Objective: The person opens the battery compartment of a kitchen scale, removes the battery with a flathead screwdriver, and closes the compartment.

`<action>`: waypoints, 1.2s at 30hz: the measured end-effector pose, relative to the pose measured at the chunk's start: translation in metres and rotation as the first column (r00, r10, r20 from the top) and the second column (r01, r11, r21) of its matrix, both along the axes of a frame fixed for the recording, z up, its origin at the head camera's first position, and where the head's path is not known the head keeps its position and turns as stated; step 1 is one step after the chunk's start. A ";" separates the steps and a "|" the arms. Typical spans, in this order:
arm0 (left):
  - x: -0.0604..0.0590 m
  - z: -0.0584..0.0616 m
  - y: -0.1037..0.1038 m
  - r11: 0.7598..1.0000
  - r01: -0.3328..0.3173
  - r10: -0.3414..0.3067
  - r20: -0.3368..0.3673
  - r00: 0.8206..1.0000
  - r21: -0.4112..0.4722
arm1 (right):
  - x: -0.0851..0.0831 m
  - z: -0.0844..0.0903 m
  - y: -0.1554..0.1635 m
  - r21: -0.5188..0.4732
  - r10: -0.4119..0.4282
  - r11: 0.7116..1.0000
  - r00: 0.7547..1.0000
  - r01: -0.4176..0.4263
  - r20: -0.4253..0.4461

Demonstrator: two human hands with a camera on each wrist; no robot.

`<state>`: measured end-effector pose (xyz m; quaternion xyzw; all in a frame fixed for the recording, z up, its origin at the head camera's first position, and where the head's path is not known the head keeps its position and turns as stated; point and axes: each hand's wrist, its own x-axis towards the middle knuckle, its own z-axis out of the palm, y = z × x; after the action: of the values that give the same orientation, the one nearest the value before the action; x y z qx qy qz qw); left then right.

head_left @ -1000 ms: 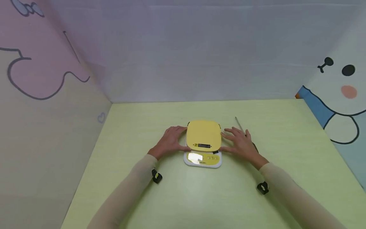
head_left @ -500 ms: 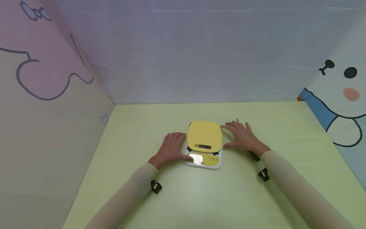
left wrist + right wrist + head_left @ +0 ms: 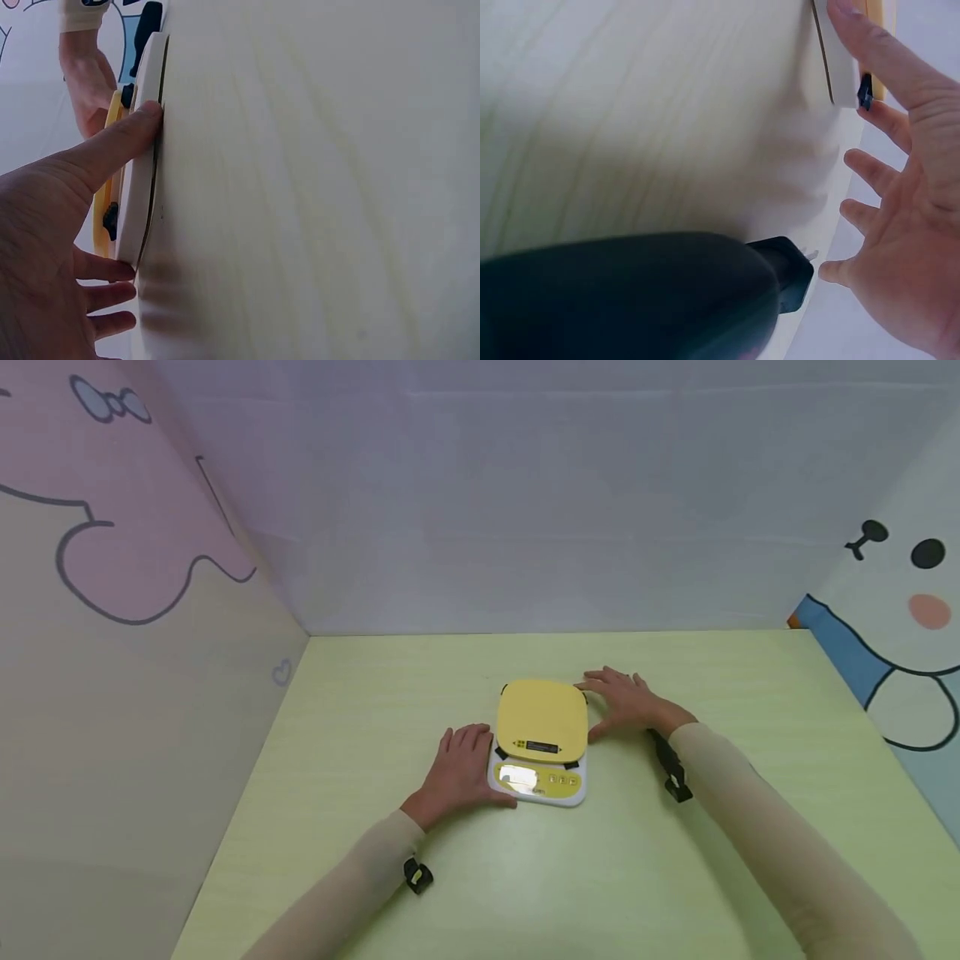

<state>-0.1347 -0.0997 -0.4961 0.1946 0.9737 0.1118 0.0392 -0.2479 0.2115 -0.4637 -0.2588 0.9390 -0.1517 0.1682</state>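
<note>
Green table (image 3: 420, 693): flat hands (image 3: 459, 768) flanking scale (image 3: 542, 739).

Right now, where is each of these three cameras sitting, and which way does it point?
Head: worn on the head, looking forward and down at the kitchen scale on the green table; both hands and sleeved forearms show.
Left wrist: at the left hand, facing along the table; its thumb touches the scale's white base.
Right wrist: at the right hand, fingers spread beside the scale.
Shared: all three show the scale; the left wrist view also catches the right hand.
</note>
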 end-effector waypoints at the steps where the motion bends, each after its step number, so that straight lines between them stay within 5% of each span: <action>1: 0.000 -0.001 0.000 1.000 0.003 -0.003 -0.008 1.000 -0.009 | -0.001 0.000 0.000 0.006 0.002 1.000 1.000 -0.002 0.008; 9: -0.007 -0.002 -0.004 0.998 0.060 -0.061 -0.043 0.997 -0.017 | 0.000 0.001 0.002 0.009 0.007 1.000 1.000 -0.007 0.009; 20: -0.033 0.001 -0.019 0.983 0.181 -0.182 -0.037 0.983 -0.021 | 0.021 -0.007 0.009 -0.046 -0.049 0.998 0.997 0.046 -0.067; 36: -0.067 0.015 -0.029 0.970 0.243 -0.242 0.097 0.966 0.003 | 0.057 -0.016 0.007 -0.117 -0.222 0.971 0.968 0.208 -0.115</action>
<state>-0.2018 -0.1292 -0.4814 0.3062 0.9401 0.1109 0.1004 -0.1910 0.2189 -0.4800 -0.1730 0.9612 -0.2009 0.0767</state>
